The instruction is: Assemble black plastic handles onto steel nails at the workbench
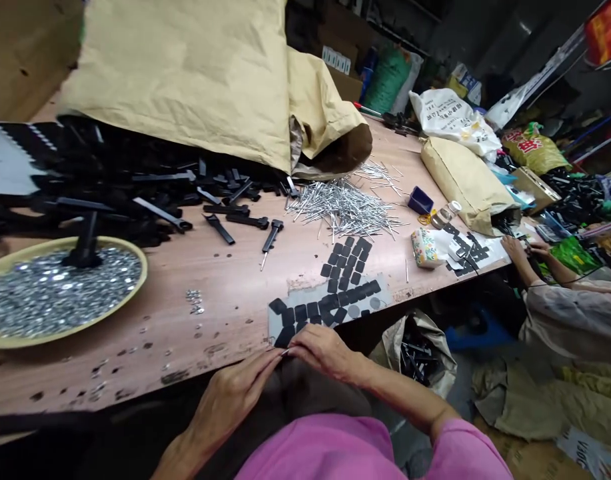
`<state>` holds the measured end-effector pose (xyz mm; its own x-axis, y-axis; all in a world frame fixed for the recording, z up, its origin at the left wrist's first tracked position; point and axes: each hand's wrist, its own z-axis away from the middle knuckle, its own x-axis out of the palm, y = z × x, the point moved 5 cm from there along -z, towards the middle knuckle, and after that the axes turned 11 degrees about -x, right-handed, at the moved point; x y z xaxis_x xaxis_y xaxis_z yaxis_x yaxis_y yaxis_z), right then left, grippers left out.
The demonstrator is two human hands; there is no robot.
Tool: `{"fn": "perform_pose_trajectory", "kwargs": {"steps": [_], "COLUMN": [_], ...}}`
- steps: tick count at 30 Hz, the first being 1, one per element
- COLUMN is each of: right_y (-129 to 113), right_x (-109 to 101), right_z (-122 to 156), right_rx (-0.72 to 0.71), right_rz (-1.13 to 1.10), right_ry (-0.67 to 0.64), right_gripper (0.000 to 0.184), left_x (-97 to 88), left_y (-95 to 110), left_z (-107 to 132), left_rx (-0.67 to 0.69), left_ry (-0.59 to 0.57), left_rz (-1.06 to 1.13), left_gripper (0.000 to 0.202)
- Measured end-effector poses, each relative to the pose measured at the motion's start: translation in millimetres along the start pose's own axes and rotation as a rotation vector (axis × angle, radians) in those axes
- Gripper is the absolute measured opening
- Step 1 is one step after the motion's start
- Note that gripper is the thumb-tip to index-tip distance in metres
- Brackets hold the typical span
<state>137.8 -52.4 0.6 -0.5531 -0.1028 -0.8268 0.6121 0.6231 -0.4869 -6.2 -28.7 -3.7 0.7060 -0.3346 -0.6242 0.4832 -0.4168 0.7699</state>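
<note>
L hand [235, 403] & R hand [325, 353] closed to a pinch, fingertips [291, 347] meeting just off sheet of black pads [352, 313] on table [150, 347]; any item held too small to tell; keep pinch steady.

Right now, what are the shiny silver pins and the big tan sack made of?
The shiny silver pins look like bright metal, perhaps aluminium or steel, because they glint. The big tan sack looks like matte kraft paper, with soft creases.

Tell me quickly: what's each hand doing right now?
Left hand: fingers together, can't tell if holding anything.
Right hand: curled, fingertips meeting the left's; anything held is too small to tell.
</note>
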Motion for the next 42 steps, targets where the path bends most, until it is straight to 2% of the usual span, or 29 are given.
{"fn": "perform_pose_trajectory", "kwargs": {"steps": [5, 9, 13, 16, 18, 21, 25, 29, 32, 36, 39, 42], "right_y": [3, 8, 6, 3, 2, 5, 10, 15, 14, 13, 16, 17], "right_x": [7, 4, -17, -35, -39, -37, -36, -48, -53, -52, -53, -53], "right_z": [16, 19, 19, 18, 19, 18, 16, 16, 15, 12, 16, 29], "right_rx": [-0.05, 0.025, 0.177, 0.155, 0.095, 0.022, 0.057, 0.136, 0.07, 0.016, 0.151, 0.402], "right_rz": [0.168, 0.232, 0.195, 0.08, 0.068, 0.186, 0.35, 0.175, 0.057, 0.08, 0.108, -0.06], "right_ry": [0.0, 0.048, 0.162, 0.229, 0.229, 0.181, 0.124, 0.162, 0.189, 0.182, 0.207, 0.339], "right_gripper": [0.039, 0.051, 0.046, 0.039, 0.037, 0.04, 0.05, 0.046, 0.04, 0.04, 0.039, 0.036], "left_x": [12.1, 17.8, 19.6, 18.6, 18.7, 20.9, 23.7, 22.3, 21.4, 22.7, 26.4, 34.7], "left_y": [15, 23, 27, 29, 32, 37, 39, 37, 34, 35, 36, 37], "left_z": [0, -3, -10, -16, -18, -18, -18, -22, -25, -25, -28, -33], "left_rx": [0.061, 0.033, -0.101, -0.167, -0.144, -0.076, -0.08, -0.176, -0.229, -0.284, -0.438, -0.634], "left_ry": [-0.062, -0.083, -0.084, -0.062, -0.057, -0.055, -0.046, -0.061, -0.073, -0.051, -0.039, -0.036], "left_rz": [-0.007, -0.05, 0.031, 0.079, 0.084, 0.052, 0.026, 0.099, 0.163, 0.254, 0.431, 0.805], "left_gripper": [0.034, 0.037, 0.036, 0.033, 0.032, 0.032, 0.031, 0.028, 0.026, 0.024, 0.021, 0.026]}}
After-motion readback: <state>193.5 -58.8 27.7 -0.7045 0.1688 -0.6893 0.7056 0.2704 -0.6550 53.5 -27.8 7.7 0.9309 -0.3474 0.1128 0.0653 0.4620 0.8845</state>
